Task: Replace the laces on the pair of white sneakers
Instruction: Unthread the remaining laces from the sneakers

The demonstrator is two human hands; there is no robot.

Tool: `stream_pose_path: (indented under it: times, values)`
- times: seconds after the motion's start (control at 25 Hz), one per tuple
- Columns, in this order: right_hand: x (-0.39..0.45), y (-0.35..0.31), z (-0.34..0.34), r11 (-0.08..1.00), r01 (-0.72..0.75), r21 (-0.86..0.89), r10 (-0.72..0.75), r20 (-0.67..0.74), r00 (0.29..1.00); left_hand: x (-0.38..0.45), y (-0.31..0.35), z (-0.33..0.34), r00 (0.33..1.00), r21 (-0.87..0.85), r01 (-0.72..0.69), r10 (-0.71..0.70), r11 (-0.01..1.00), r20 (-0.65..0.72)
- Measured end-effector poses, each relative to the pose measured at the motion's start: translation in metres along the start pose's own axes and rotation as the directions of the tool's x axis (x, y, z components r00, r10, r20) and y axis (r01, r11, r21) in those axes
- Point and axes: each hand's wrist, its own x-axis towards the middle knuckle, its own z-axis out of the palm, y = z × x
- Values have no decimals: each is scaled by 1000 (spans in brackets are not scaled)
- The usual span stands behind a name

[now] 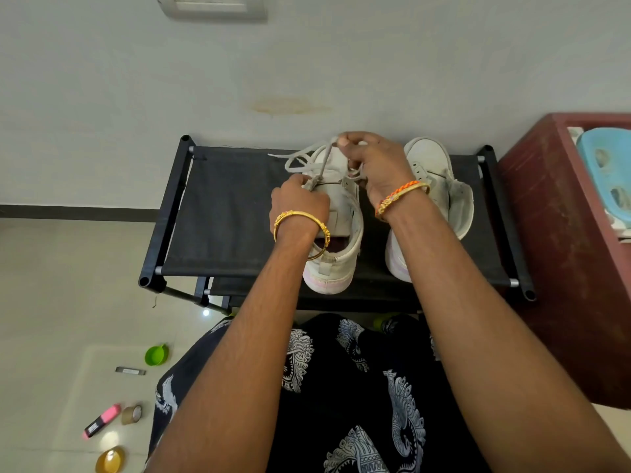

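Two white sneakers stand on a black fabric shoe rack [225, 206]. The left sneaker [336, 233] has a loose white lace [300, 158] looping off its front. My left hand [298, 199] grips that sneaker at the eyelets, fingers curled over its tongue edge. My right hand [368, 162] is raised above the toe and pinches a strand of the lace, pulled taut up from the eyelets. The right sneaker [433, 179] stands beside it, partly hidden by my right forearm; I see no lace in it.
A dark red cabinet [560, 233] stands right of the rack with a blue plastic item [607, 165] on top. On the floor at left lie a green lid [156, 355], a pink highlighter [101, 420], a tape roll [131, 414] and a gold lid [110, 460]. A wall is behind.
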Motion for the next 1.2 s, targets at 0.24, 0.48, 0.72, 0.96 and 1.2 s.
stream_pose_path:
  times: [0.24,0.48,0.72,0.96,1.2]
  values:
    - [-13,-20,-5,851,-95,517,13,160,987,1,0,1,1000,7,11,-11,1000,-11]
    - [-6,6,-2,776,259,-575,-312,8,950,4,-1,4,1000,27,-5,5,1000,-14]
    - [-9,11,15,498,151,-854,-106,112,988,8,-5,6,999,20,-26,26,999,-19]
    - [-19,8,21,469,123,-875,-196,32,980,10,-6,6,999,5,-27,27,1000,-27]
    - [-10,12,19,424,115,-898,-163,50,985,9,-4,6,1000,3,-13,13,1000,-29]
